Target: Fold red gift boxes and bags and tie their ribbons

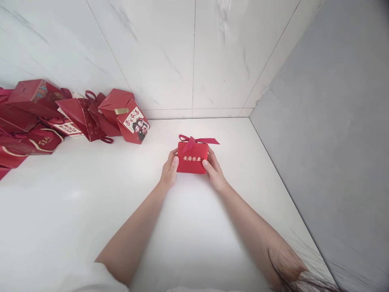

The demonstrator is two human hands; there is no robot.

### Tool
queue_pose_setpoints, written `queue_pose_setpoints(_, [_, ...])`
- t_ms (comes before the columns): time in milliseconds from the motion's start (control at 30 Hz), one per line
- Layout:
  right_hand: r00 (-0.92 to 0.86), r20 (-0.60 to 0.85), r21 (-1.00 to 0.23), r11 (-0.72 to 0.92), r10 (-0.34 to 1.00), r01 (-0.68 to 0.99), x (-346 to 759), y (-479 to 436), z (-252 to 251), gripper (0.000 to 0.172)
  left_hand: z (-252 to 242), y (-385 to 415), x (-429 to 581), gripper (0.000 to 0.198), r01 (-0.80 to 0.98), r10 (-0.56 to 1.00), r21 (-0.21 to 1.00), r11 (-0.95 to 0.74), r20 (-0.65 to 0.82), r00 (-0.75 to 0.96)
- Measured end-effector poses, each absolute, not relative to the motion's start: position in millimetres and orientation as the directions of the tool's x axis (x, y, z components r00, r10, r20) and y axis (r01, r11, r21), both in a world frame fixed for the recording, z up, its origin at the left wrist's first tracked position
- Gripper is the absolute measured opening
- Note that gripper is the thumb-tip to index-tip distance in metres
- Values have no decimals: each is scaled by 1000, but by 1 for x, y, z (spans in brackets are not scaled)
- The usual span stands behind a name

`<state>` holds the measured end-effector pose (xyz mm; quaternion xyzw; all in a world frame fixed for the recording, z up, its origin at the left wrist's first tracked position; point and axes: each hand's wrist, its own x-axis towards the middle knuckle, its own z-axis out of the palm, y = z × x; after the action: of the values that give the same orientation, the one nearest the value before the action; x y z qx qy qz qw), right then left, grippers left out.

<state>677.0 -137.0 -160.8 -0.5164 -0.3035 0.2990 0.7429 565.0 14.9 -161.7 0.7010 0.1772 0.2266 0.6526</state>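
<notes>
You stretch both arms out in front of you, and they lean in toward each other. Your left hand hugs one side of a small red box, and your right hand hugs the other side. The box is squeezed between them. Both thumbs are on the side near you, and your other fingers curl round behind. Gold writing looks up at you, and a red ribbon is tied in a bow on top. The box is over the white table, but I can't tell if its bottom touches it.

Far to your left is a pile of red gift boxes. The one nearest you, a box with a cartoon pair, sits close to the shiny wall. A grey wall runs along your right. Some dark hair hangs across your right arm.
</notes>
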Motion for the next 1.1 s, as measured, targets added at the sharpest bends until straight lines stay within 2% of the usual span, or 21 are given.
queue_pose_setpoints(1100, [637, 129, -950, 278, 760, -139, 680, -137, -161, 70, -164, 16, 566, 61, -35, 563, 993, -116, 95, 821])
